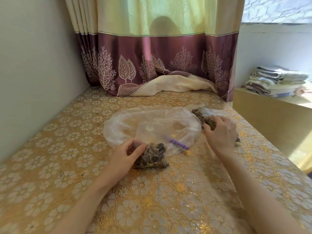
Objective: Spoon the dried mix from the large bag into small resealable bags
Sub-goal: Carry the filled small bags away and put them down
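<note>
A large clear plastic bag [148, 122] lies flattened and nearly empty in the middle of the table. A purple spoon handle [179, 144] shows through its near edge. In front of it stands a small resealable bag [152, 155] filled with dark dried mix; my left hand [125, 157] pinches its left side. At the right, my right hand [220, 132] grips another small filled bag [201, 116] lying on the table, with more filled bags partly hidden under the hand.
The table wears a gold floral cloth [152, 200]. A purple and cream curtain [160, 65] hangs onto its far end, and a wall runs along the left. A lower ledge at right holds folded towels [276, 80].
</note>
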The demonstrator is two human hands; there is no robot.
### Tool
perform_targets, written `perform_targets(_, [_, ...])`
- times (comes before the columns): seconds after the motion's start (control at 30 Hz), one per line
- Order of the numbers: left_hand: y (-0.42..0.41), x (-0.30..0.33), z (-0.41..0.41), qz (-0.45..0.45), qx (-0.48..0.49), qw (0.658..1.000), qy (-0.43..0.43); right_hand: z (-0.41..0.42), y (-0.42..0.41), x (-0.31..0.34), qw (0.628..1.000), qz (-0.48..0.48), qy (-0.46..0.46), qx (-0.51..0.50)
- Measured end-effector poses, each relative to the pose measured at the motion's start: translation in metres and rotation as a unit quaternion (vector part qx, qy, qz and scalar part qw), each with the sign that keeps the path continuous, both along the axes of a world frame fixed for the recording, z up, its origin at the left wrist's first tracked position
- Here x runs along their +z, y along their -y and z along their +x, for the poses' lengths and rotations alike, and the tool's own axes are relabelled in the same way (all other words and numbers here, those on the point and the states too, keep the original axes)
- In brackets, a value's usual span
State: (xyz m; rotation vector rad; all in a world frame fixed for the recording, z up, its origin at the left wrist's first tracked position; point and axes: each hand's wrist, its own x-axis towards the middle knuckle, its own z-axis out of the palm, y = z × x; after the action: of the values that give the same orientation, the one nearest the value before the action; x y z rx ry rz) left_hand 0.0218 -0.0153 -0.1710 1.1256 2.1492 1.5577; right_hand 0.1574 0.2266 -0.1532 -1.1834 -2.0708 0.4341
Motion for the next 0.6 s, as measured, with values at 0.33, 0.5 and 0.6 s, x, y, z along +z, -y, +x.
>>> perform_targets(0.33, [-0.001, -0.002, -0.002, -0.007, 0.038, 0.999, -0.002, 0.015, -0.02, -0.02, 0.993, 0.044, 0.11, -0.011])
perform_targets(0.5, [-0.006, 0.004, 0.001, -0.042, 0.066, 0.997, -0.012, 0.019, -0.019, -0.017, 0.991, 0.077, 0.112, 0.016])
perform_targets(0.6, [-0.015, 0.006, -0.002, -0.069, 0.08, 0.994, -0.006, 0.021, -0.027, -0.015, 0.989, 0.089, 0.111, 0.046])
